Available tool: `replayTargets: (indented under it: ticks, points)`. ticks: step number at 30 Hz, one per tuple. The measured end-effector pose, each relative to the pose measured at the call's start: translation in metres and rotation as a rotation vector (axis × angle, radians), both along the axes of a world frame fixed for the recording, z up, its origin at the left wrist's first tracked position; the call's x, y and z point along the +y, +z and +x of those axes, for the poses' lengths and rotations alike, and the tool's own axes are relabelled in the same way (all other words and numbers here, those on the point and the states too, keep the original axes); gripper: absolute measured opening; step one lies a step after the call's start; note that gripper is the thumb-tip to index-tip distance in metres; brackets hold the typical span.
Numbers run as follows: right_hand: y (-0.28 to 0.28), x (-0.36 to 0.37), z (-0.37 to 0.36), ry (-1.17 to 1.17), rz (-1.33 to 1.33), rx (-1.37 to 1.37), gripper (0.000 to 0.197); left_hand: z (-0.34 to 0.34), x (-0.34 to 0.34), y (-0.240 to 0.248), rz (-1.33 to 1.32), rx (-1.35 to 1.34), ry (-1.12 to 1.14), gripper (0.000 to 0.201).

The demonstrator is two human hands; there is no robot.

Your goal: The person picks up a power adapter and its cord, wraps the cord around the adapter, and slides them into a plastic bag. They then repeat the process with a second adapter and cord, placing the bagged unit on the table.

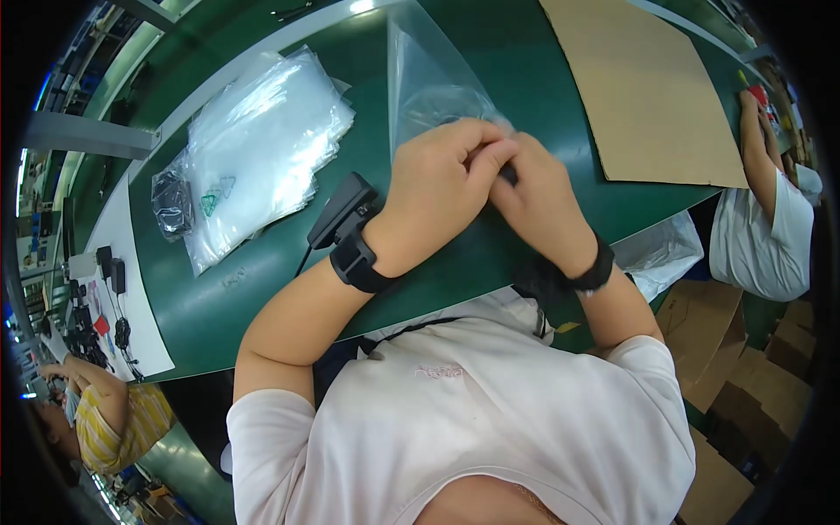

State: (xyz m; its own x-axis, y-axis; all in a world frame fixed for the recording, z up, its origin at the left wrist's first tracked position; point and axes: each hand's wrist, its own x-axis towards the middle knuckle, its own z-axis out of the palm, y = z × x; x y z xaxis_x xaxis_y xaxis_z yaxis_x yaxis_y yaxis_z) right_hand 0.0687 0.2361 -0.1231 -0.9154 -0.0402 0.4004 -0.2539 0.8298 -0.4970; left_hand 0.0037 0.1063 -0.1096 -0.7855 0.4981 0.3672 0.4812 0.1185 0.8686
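Both my hands meet over the green table (490, 254), at the edge of a clear plastic bag (429, 74) that stretches away toward the table's far side. My left hand (446, 179) is closed, its thumb and fingers pinching the bag's near end. Close against it, my right hand (544, 197) is closed on the same end, fingertips partly hidden. A small dark bit shows between the hands; I cannot make out what it is. Beside my left wrist lies a black power adapter (343, 212) with a thin cable.
At left lies a stack of clear plastic bags (262, 140), with a bagged black item (172, 203) by it. A flat cardboard sheet (656, 96) covers the far right. Adapters and cables (109, 297) lie on a white surface. Cardboard boxes (752, 385) stand lower right. Co-workers sit at both sides.
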Motion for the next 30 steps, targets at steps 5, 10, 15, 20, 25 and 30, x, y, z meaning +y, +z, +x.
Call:
replayTargets:
  ticks: [5, 10, 15, 20, 25, 30]
  points:
    - [0.014, -0.006, -0.035, -0.013, -1.536, -0.412, 0.018, -0.004, -0.005, -0.003, 0.055, 0.094, 0.085, 0.006]
    - [-0.011, -0.017, -0.054, 0.015, -0.648, 0.288, 0.042, -0.006, -0.005, 0.013, 0.148, 0.420, 0.061, 0.008]
    - [0.015, -0.026, -0.066, 0.098, -1.369, -0.186, 0.067, 0.011, -0.006, 0.021, 0.035, 0.210, 0.030, 0.007]
    - [0.043, -0.030, -0.084, 0.040, -1.043, 0.092, 0.066, 0.008, -0.012, 0.028, 0.094, 0.252, 0.072, 0.015]
    - [0.066, -0.030, -0.071, 0.222, -0.963, -0.139, 0.058, -0.072, -0.067, 0.083, -0.059, 0.837, 0.599, 0.059]
    - [0.068, -0.045, -0.073, 0.133, -0.891, -0.216, 0.054, -0.084, -0.065, 0.054, -0.038, -0.021, 0.185, 0.045]
